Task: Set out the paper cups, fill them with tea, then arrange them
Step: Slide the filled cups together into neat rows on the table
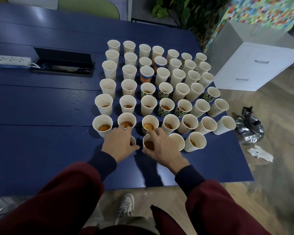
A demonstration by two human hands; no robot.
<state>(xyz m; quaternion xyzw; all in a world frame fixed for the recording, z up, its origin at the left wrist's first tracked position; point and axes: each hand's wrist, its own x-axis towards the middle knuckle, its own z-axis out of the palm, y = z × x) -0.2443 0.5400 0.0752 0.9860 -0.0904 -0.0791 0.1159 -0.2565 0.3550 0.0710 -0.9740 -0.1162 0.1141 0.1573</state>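
While rows of paper cups (163, 76) crowd a blue table (41, 141), the left hand (117, 143) grasps a mostly hidden cup (133, 141) and the right hand (163, 146) grips a tea-filled cup (148, 145) in the nearest row.

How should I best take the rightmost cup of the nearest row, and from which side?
Hold the cup round its wall below the rim, coming from the right: it stands upright with tea inside, and another cup crowds its left.

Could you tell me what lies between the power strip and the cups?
An open cable box sunk in the table, in the head view.
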